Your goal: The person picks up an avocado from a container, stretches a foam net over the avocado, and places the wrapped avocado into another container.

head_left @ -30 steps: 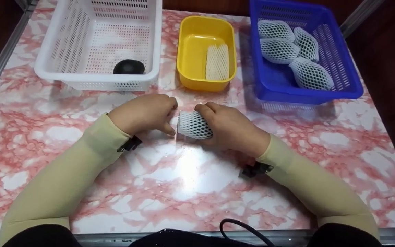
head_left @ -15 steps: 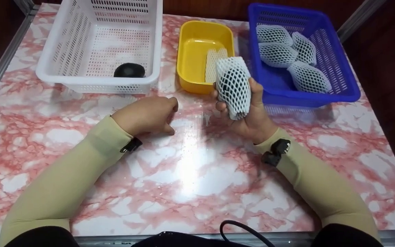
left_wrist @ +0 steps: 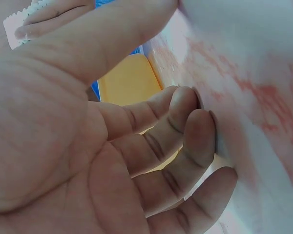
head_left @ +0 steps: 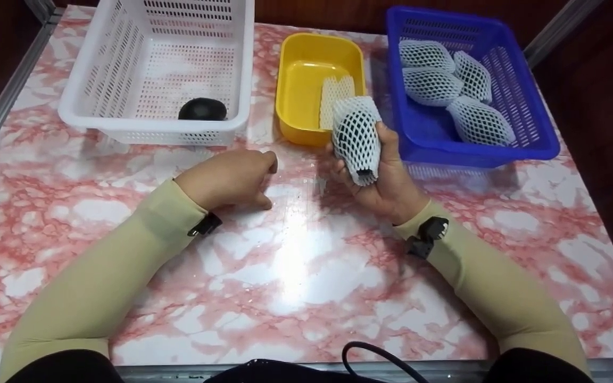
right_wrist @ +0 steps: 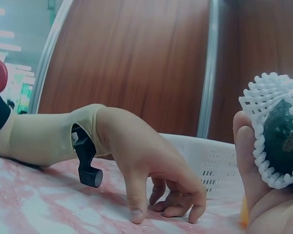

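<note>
My right hand (head_left: 391,191) grips a dark green avocado (right_wrist: 283,136) inside a white foam net sleeve (head_left: 357,141), raised off the table in front of the yellow tub. The thumb lies along the right side of the net, with fingers round the left. My left hand (head_left: 226,178) holds nothing. Its fingers are loosely bent and the tips touch the tabletop, as the right wrist view shows. A bare dark avocado (head_left: 203,109) lies in the white basket (head_left: 157,125). Flattened foam nets (head_left: 333,90) lie in the yellow tub (head_left: 296,122), partly hidden behind the held one.
At the right stands a blue basket (head_left: 477,151) with several netted avocados (head_left: 479,122) inside. The three containers line the far side of the marbled table (head_left: 285,319). A black cable (head_left: 381,354) loops over the near edge.
From beside the left hand, my right hand has lifted the netted avocado up and turned it upright. In the last half second it shifted slightly left and down. The left hand has barely moved.
</note>
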Demonstrator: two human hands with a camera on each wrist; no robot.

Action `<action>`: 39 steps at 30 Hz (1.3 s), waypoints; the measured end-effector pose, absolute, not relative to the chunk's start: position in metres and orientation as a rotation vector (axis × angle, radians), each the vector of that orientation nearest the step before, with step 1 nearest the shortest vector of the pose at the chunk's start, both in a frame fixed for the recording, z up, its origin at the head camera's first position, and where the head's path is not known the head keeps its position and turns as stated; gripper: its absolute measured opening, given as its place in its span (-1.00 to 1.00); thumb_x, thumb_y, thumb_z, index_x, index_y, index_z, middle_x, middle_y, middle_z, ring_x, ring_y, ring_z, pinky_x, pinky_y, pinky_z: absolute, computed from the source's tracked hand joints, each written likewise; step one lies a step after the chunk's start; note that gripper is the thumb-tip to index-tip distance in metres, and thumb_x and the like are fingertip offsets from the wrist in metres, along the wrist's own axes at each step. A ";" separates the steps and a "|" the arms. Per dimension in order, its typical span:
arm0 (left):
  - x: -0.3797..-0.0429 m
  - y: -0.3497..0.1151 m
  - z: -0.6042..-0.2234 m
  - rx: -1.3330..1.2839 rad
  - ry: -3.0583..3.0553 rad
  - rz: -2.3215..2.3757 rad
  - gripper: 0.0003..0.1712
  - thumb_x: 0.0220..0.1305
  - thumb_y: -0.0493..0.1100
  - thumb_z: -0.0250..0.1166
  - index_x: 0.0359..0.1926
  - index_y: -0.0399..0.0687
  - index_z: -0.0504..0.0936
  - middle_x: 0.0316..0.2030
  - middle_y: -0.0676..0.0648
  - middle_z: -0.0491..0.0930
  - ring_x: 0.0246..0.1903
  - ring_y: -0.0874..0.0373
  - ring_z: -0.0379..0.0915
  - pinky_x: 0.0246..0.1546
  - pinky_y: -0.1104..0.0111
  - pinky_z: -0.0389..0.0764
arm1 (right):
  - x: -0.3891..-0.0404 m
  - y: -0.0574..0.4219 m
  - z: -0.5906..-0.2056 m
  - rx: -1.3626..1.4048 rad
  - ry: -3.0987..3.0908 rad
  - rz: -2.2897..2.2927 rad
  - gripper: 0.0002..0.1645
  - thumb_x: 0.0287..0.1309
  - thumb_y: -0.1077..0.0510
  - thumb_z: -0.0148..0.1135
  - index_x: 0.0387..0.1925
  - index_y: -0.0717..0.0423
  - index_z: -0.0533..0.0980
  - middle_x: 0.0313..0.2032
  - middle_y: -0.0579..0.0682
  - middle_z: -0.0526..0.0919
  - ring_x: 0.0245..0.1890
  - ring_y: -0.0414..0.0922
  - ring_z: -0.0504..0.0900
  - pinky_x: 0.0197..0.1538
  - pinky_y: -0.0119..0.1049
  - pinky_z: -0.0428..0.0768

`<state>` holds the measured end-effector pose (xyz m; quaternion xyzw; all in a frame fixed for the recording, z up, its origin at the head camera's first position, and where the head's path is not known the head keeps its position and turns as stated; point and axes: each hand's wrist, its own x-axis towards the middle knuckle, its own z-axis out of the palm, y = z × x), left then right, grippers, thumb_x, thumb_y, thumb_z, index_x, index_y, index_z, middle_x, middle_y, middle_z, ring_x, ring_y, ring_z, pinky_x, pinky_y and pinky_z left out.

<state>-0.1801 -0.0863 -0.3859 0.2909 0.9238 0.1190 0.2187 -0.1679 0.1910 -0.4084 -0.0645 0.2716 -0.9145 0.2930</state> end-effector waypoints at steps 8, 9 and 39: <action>-0.178 -0.086 -0.388 0.812 2.553 0.342 -0.35 0.12 0.06 0.50 0.15 -0.09 0.47 -0.23 -0.09 0.60 -0.23 -0.05 0.54 -0.10 0.12 0.57 | -0.167 0.195 -0.409 -0.348 1.064 -2.400 0.02 0.02 -0.21 0.56 0.35 0.09 0.25 0.01 0.18 0.55 -0.25 -0.04 0.66 -0.20 -0.25 0.74; -0.178 -0.085 -0.388 0.807 2.547 0.347 -0.36 0.13 0.05 0.50 0.13 -0.09 0.47 -0.25 -0.07 0.59 -0.25 -0.04 0.53 -0.13 0.14 0.56 | -0.166 0.197 -0.407 -0.392 1.228 -2.376 0.02 -0.02 -0.20 0.58 0.33 0.13 0.29 -0.01 0.18 0.58 -0.26 -0.04 0.67 -0.19 -0.23 0.75; -0.179 -0.089 -0.385 0.794 2.554 0.394 -0.37 0.13 0.03 0.50 0.15 -0.07 0.48 -0.22 -0.09 0.60 -0.23 -0.06 0.53 -0.10 0.11 0.57 | -0.144 0.192 -0.364 -1.466 3.310 -0.480 -0.03 -0.05 0.13 0.63 0.35 0.10 0.30 0.17 0.24 0.56 0.07 0.17 0.64 0.06 0.03 0.73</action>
